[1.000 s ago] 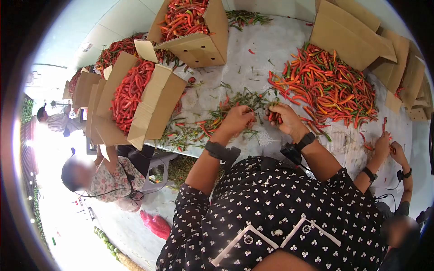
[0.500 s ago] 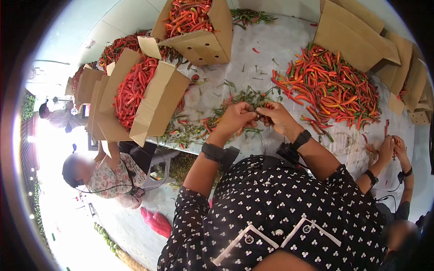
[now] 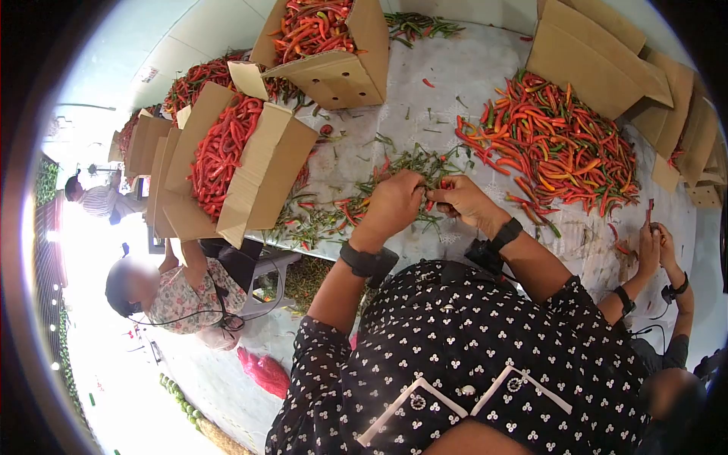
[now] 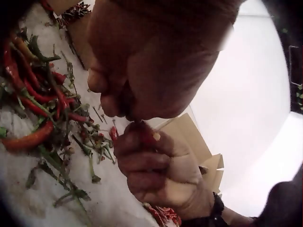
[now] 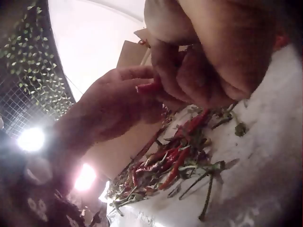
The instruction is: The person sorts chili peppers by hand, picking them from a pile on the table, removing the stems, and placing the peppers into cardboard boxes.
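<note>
Over the table, my left hand (image 3: 394, 201) and right hand (image 3: 469, 200) meet fingertip to fingertip. A red chili pepper (image 4: 150, 138) shows between the curled fingers of my right hand (image 4: 151, 165), its pale cut-looking end outward. My left hand (image 4: 151, 61) pinches at the pepper's other end, where the fingers hide most of it. In the right wrist view, a short piece of the red chili (image 5: 149, 87) pokes out between the two hands. Beneath them lies a litter of green stems (image 3: 417, 163) mixed with a few red chilies (image 5: 175, 165).
A big heap of red, orange and green chilies (image 3: 561, 152) lies to the right. Cardboard boxes (image 3: 265, 174) of red chilies stand at left and back (image 3: 345, 80). Another person's hands (image 3: 656, 246) work at the right edge; a seated person (image 3: 193, 296) is at left.
One second ago my hands were apart, the right one holding several chilies. They came together by half a second ago and are still together, with the left hand slightly turned.
</note>
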The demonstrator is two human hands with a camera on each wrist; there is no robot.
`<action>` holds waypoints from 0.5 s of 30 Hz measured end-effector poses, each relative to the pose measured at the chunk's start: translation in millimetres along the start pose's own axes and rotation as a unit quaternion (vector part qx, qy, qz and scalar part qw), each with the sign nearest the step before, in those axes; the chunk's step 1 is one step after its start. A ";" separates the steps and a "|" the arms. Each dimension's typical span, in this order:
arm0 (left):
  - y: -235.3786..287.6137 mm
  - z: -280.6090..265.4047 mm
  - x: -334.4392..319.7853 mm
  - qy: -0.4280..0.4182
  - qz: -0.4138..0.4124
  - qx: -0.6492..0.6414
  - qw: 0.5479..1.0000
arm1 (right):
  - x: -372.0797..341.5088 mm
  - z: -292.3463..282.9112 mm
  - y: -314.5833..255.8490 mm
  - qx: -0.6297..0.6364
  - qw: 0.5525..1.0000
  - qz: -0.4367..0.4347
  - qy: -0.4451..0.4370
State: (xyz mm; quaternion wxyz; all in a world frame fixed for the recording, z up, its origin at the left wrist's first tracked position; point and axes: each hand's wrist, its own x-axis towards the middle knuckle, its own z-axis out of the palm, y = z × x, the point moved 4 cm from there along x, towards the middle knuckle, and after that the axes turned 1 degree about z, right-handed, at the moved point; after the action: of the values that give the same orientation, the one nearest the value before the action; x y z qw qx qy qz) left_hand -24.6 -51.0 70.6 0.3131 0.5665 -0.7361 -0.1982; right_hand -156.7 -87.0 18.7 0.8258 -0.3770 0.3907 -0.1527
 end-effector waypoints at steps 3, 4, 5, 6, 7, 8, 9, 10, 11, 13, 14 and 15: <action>-6.8 1.6 -2.1 -0.005 -0.073 -0.055 0.996 | 0.6 -0.1 -0.5 -0.020 1.000 -0.012 -0.012; -12.4 3.1 -3.3 -0.024 -0.141 -0.134 0.981 | -2.3 2.9 -4.4 0.008 0.999 -0.017 -0.043; -19.6 3.9 -4.0 -0.025 -0.141 -0.134 0.981 | -4.4 5.3 -6.9 0.037 0.996 -0.021 -0.072; -33.7 3.8 -6.7 0.003 -0.241 -0.286 0.927 | -5.0 3.8 -6.5 0.037 0.997 -0.021 -0.072; -45.5 5.3 -12.3 0.032 -0.332 -0.427 0.841 | -5.6 1.9 -5.5 0.060 0.995 -0.012 -0.081; -51.9 1.5 -15.5 0.032 -0.332 -0.427 0.841 | -6.1 -0.2 -4.5 0.083 0.992 -0.004 -0.090; -48.3 -12.5 -14.3 0.008 -0.325 -0.266 0.908 | -5.5 -3.4 -3.0 0.083 0.992 -0.004 -0.090; -44.9 -20.9 -13.8 -0.016 -0.308 -0.097 0.946 | -3.9 -7.8 0.1 0.120 0.990 0.004 -0.079; -45.1 -19.1 -17.4 -0.015 -0.310 -0.096 0.946 | -2.4 -10.6 3.1 0.156 0.985 0.013 -0.070; -34.0 -9.8 -21.4 -0.107 -0.173 0.111 0.973 | -0.3 -12.7 6.6 0.151 0.987 0.011 -0.051; -30.5 -5.4 -25.9 -0.108 -0.173 0.112 0.973 | 0.5 -15.1 8.3 0.147 0.989 0.007 -0.029; -23.8 0.8 -29.8 -0.135 -0.165 0.150 0.965 | 0.4 -14.2 8.8 0.148 0.989 0.007 -0.029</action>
State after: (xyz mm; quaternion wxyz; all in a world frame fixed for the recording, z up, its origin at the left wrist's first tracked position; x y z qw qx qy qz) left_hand -3.4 -29.2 47.5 0.0851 0.6883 -0.6893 -0.2094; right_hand -167.6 -88.6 6.1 0.8843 -0.2523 0.3426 -0.1921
